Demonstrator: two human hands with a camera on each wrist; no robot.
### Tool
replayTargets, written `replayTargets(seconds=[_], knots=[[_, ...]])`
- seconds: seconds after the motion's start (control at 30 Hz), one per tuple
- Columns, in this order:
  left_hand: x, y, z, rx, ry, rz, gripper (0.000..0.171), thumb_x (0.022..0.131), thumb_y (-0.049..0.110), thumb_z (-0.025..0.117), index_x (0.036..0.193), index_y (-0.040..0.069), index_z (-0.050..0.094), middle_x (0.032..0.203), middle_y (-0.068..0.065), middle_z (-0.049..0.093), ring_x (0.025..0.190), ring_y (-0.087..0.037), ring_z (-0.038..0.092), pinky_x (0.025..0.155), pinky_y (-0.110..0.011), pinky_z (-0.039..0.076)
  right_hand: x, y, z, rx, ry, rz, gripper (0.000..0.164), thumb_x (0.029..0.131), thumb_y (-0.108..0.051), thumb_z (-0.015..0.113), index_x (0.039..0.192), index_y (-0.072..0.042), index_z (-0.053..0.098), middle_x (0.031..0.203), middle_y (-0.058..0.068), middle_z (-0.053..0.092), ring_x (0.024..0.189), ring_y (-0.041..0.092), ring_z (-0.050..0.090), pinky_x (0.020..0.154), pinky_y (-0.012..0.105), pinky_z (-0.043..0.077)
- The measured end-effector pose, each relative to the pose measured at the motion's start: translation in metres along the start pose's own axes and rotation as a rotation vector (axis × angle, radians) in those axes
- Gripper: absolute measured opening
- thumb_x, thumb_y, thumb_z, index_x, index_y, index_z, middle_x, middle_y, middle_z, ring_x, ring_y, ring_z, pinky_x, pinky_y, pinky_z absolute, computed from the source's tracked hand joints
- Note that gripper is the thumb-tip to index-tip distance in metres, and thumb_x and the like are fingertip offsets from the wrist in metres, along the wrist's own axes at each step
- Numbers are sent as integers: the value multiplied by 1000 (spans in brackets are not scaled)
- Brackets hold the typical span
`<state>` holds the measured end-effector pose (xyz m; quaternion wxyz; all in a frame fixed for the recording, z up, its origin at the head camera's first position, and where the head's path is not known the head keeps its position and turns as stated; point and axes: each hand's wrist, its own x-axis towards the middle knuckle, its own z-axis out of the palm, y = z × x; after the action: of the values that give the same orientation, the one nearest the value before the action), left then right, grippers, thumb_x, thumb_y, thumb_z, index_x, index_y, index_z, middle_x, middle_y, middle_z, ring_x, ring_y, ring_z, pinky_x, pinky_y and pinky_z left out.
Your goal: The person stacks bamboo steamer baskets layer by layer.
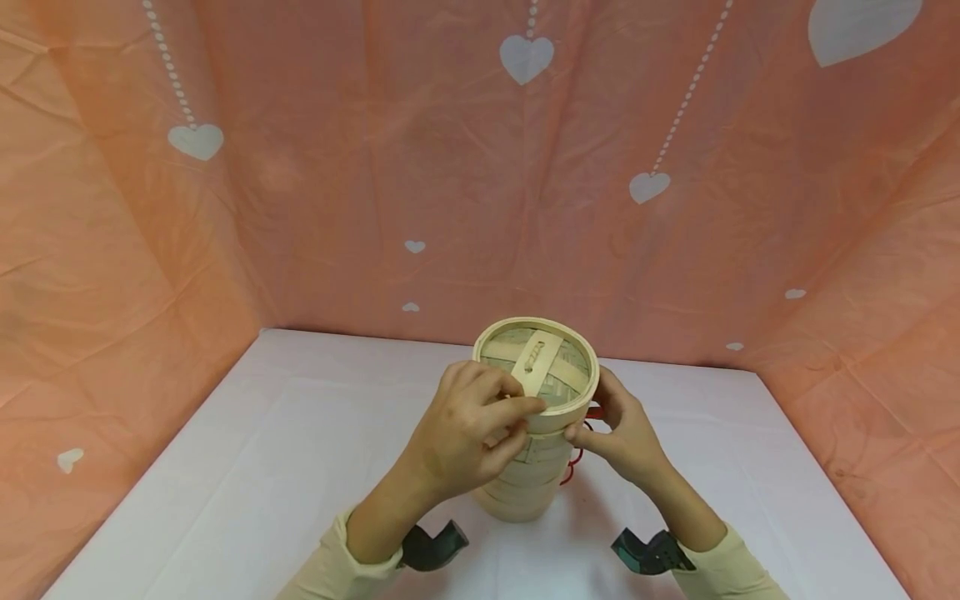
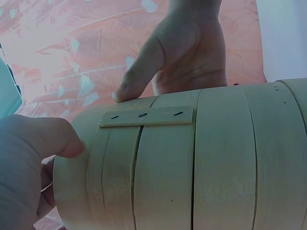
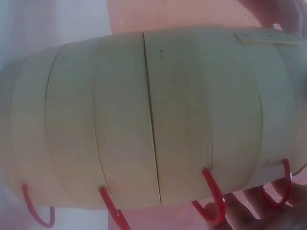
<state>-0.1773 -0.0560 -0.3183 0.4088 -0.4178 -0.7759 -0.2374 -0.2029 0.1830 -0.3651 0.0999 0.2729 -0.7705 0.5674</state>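
A tall, round stack of bamboo steamer baskets (image 1: 517,496) stands upright, topped by a woven bamboo lid (image 1: 573,367) with a flat handle strip. My left hand (image 1: 472,429) pinches the near left rim of the lid; in the left wrist view its thumb (image 2: 60,136) presses the lid's side. From the right, my right hand (image 1: 630,437) grips the upper part of the stack, thumb in front and fingers mostly hidden behind. Red loops (image 3: 216,206) stick out along the stack's right side, and right-hand fingers (image 3: 240,213) show beyond them.
The stack rests on a white-covered table (image 1: 315,417). An orange-pink curtain (image 1: 337,183) with white hearts hangs behind and on both sides. Dark wrist mounts (image 1: 431,546) sit at both cuffs.
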Motion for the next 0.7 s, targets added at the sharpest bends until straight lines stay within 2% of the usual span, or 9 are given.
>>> replayTargets(seconds=[0.33,0.5,0.7], knots=[[-2,-2,3,0,6,-4,26,72,11,71,95,21,75,88,6,61,88,-13,54,80,-33,42,1,-1,0,-1,-2,-26,78,75,-16,81,141,-3,42,118,-8,59,101,6,56,81,23,49],[-4,-3,2,-4,1,0,26,72,13,72,97,21,74,90,6,61,90,-13,55,80,-33,42,0,-2,1,-56,8,-10,76,75,-16,81,140,-4,44,118,-9,59,97,6,56,81,22,48],[-6,-3,1,-5,5,8,27,73,14,72,99,20,74,91,6,62,92,-13,55,81,-34,42,-1,-4,2,-128,26,-23,75,74,-13,81,140,-6,46,118,-4,60,95,6,56,81,22,49]])
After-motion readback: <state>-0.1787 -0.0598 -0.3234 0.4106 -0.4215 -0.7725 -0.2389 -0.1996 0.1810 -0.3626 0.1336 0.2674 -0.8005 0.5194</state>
